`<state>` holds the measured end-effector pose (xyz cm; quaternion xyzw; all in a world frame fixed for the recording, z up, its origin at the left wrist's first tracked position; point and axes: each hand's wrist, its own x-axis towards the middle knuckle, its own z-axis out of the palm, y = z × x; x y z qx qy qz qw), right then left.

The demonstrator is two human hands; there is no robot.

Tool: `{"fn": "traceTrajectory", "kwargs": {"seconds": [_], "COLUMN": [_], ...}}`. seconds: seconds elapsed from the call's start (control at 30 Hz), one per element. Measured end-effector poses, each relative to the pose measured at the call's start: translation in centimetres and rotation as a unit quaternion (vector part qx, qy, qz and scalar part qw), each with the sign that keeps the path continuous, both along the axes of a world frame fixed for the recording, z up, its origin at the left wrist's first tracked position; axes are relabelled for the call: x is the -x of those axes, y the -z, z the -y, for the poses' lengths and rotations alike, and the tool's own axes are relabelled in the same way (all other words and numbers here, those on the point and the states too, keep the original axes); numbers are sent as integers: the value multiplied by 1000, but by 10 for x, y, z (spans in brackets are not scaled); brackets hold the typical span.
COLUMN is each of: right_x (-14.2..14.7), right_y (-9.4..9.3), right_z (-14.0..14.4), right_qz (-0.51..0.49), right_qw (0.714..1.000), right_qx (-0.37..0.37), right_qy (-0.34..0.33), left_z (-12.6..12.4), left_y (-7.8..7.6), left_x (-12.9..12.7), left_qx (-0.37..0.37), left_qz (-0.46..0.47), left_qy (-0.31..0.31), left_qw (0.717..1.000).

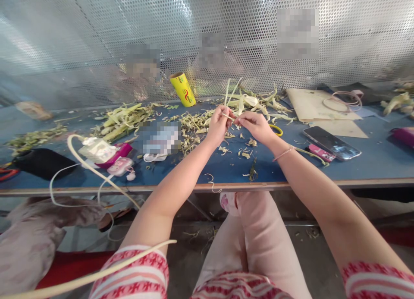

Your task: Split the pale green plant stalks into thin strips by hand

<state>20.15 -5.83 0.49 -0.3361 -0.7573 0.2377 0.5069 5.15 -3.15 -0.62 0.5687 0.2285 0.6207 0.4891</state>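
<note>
Both hands meet above the blue table, with pale, thin plant strips (228, 92), like husk or leaf, rising from between them. My left hand (220, 125) is closed around the base of these strips. My right hand (257, 125) pinches the end of a short pale strip (229, 117) that crosses to the left fingers. Behind the hands lies a heap of dry husks (250, 101). Small husk scraps (246, 153) are scattered below the hands. Just right of my right hand is a yellow ring (276, 130), partly hidden; its kind I cannot make out.
A yellow cardboard tube (183, 89) leans against the perforated metal panel (226, 14). More husks (124, 118) lie left. A phone (331, 142) and beige sheets (317, 105) are right. A pale cord (103, 176) curves over the table edge. Another person's leg (35, 238) is left.
</note>
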Motion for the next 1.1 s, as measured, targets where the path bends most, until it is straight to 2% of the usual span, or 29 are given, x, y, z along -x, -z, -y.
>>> {"fn": "traceTrajectory", "kwargs": {"seconds": [0.37, 0.53, 0.67, 1.1], "right_x": [-2, -5, -4, -2], "right_y": [3, 5, 5, 7], "right_z": [-8, -12, -11, -13], "right_qz": [-95, -154, -146, -120], "right_qw": [995, 984, 980, 981], "right_qx": [41, 77, 108, 126], "right_qy": [5, -45, -76, -81], "left_z": [2, 6, 8, 13], "left_y": [-1, -4, -6, -13], "left_x": [-1, -1, 1, 0], "left_qx": [26, 14, 8, 74], "left_qz": [-24, -17, -20, -5], "left_qy": [25, 47, 68, 97], "left_qw": [999, 999, 997, 993]}}
